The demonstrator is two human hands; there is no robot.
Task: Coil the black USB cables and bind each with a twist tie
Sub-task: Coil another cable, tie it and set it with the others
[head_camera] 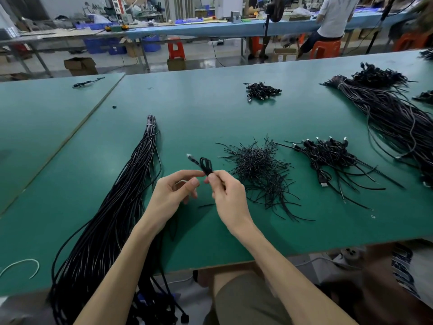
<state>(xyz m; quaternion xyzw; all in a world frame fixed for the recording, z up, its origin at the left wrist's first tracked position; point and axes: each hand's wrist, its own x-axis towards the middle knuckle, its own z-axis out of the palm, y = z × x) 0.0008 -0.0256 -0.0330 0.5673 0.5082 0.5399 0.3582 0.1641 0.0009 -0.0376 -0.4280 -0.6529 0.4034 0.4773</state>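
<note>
A small coiled black USB cable (205, 164) stands up between my hands over the green table (192, 109), its silver plug poking up and to the left. My right hand (228, 191) pinches the coil at its lower end. My left hand (174, 190) is beside it, index finger reaching toward the coil and thumb bent; I cannot tell whether it holds anything. A loose pile of black twist ties (260, 170) lies just right of my hands, and one tie (206, 205) lies under them. A long bundle of uncoiled cables (121, 202) runs along the left.
Bound coils are heaped at the right (328, 156) and further back (261, 90). A big cable bundle (393, 113) fills the far right. One coil (87, 82) lies on the left table. A seated person (332, 22) works at the rear bench.
</note>
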